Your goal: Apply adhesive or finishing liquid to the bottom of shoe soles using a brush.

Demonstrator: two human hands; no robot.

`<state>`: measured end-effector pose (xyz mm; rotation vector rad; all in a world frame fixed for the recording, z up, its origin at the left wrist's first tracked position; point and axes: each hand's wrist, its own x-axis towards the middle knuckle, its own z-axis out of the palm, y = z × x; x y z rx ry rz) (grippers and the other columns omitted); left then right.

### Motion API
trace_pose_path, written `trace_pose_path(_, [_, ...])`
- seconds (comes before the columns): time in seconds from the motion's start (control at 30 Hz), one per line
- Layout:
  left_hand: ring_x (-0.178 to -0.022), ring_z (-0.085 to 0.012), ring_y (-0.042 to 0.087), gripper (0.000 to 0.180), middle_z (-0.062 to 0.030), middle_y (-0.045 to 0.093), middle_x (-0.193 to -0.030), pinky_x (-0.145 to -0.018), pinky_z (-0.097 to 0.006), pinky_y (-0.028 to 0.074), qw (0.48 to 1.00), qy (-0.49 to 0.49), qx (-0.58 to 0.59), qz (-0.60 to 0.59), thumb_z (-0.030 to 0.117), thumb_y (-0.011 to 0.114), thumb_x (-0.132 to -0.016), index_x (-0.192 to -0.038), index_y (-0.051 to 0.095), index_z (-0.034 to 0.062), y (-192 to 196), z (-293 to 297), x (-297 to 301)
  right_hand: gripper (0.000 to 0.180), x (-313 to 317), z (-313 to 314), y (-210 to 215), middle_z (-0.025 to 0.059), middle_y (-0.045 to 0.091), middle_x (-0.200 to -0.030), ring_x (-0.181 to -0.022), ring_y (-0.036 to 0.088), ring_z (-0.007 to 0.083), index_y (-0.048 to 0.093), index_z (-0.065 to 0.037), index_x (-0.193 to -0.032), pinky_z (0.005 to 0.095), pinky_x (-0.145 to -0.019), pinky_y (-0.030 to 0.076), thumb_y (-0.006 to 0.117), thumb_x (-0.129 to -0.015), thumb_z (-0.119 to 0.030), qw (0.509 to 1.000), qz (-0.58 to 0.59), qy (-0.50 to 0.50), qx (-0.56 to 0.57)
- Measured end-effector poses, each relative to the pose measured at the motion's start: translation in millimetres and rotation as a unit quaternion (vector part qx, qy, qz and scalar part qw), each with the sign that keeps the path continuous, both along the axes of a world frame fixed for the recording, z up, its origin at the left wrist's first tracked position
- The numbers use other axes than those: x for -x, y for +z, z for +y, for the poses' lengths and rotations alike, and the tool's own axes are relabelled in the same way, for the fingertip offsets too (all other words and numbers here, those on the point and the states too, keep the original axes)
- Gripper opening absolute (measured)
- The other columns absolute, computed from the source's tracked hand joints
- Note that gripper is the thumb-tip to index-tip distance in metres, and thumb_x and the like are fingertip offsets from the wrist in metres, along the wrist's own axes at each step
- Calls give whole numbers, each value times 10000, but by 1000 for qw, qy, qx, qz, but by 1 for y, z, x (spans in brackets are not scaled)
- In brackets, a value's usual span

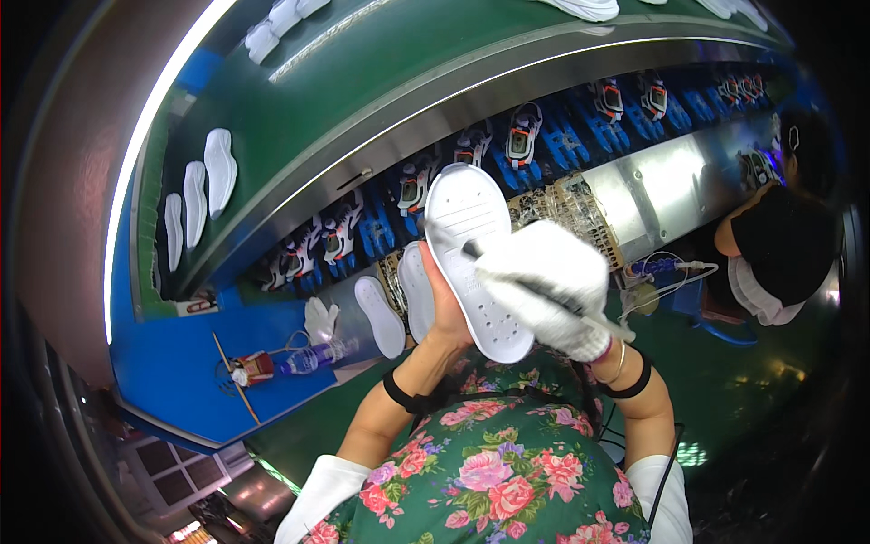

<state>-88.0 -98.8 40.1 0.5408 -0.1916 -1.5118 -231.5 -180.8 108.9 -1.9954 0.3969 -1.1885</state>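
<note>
My left hand [448, 306], bare, is closed on the edge of a white shoe sole [467, 199] and holds it upright before me. Several small holes and cross grooves mark the sole's face. A white knitted glove covers my right hand [548, 286], which grips a thin brush [470, 247]. The brush's dark tip is at the middle of the sole, and its pale handle sticks out near my right wrist. Whether the tip touches the sole, I cannot tell. Just behind my left hand stands a second white sole [416, 286], partly hidden, with another sole [380, 317] to its left.
Beyond my hands, a conveyor carries shoe uppers [522, 136] on blue racks [564, 145]. More soles [220, 172] lie on the green shelf [362, 82]. On the blue table [181, 363] are a bottle [308, 359], a stick [234, 376] and a glove [321, 320]. A co-worker [784, 236] sits at right.
</note>
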Motion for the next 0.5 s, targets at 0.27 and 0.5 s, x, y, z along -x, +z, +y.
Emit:
trace_pose_path(0.27, [-1320,-274,501,889,-99,492,-1463,-1110,-428,408,981,26,-80,-176,784,221,-939,-1523,346,125,-6,3,-2,241,0,7,-13,129,743,-1008,-873,711,281,751,-38,-998,368,-772,558,751,-757,-41,992,7,-33,122])
trace_pose_path(0.5, [-1211,-257,579,876,-105,548,-1378,-1037,-421,474,998,5,38,-42,789,240,-935,-1477,400,119,3,-18,-10,254,-1,-8,-17,152,739,-1002,-880,702,301,738,-20,-995,381,-789,558,749,-742,-2,990,-19,-61,125])
